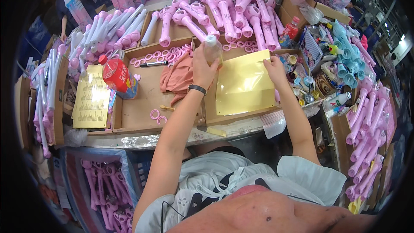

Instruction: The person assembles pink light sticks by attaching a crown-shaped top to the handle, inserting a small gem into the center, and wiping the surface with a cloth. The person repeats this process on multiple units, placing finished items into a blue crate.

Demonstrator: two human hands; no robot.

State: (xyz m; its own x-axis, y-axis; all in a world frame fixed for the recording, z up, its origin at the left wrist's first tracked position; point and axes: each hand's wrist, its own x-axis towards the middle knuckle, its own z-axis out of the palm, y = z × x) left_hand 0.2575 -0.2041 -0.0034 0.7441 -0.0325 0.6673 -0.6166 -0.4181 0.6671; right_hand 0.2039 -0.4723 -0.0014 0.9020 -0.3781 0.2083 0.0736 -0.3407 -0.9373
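Observation:
My left hand (203,68) is closed around a clear plastic bottle (213,51) with a whitish cap, above the middle of the bench. My right hand (275,70) pinches the upper right corner of a shiny gold sheet (243,90), which lies tilted over a cardboard tray. Beside my left wrist rests a crumpled salmon-coloured cloth (177,77). Several pink rings (168,54) and a black marker (154,64) lie in the tray to the left. A second gold plate (91,97), with rows of markings on it, is farther left.
Pink wand-shaped handles (224,11) are piled at the back, with more in a box at right (366,125). A red-labelled bottle (120,77) stands at left. Small jars and caps (302,75) fill a tray at right. Another person (71,0) is at the far left.

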